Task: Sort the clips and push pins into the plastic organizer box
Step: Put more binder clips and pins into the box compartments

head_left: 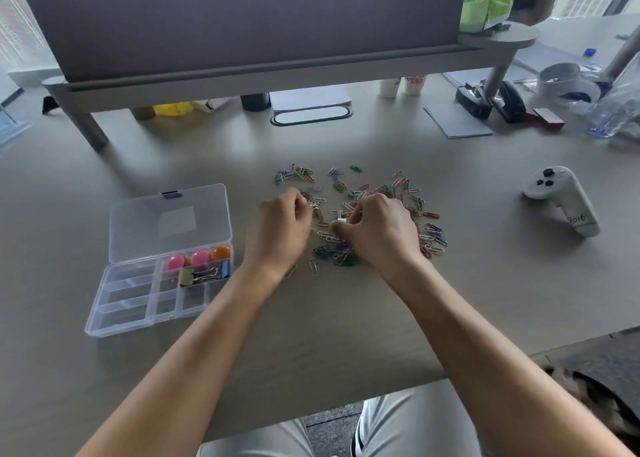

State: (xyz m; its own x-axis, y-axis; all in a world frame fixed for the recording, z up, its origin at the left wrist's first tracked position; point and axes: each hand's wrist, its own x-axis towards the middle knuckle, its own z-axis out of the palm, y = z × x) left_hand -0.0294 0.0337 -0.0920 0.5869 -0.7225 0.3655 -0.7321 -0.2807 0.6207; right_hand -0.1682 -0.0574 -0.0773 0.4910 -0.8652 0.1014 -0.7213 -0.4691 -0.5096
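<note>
Several coloured paper clips (349, 193) lie scattered on the beige desk (346, 318). A clear plastic organizer box (131, 304) stands open at the left, its lid (169, 221) tipped back. Its far compartments hold pink and orange round pins (201, 257) and binder clips (204, 276). My left hand (282, 229) rests curled at the pile's left edge; what its fingers hold is hidden. My right hand (379, 231) is over the middle of the pile, its fingertips pinched on a small white clip (341, 221).
A white handheld controller (561, 198) lies at the right. A grey divider screen (242, 23) on legs spans the back, with paper pads (457, 120), hole punches (491, 101), cups (401, 86) and a plastic bag (616, 110) beyond. The desk's front edge runs just above my lap.
</note>
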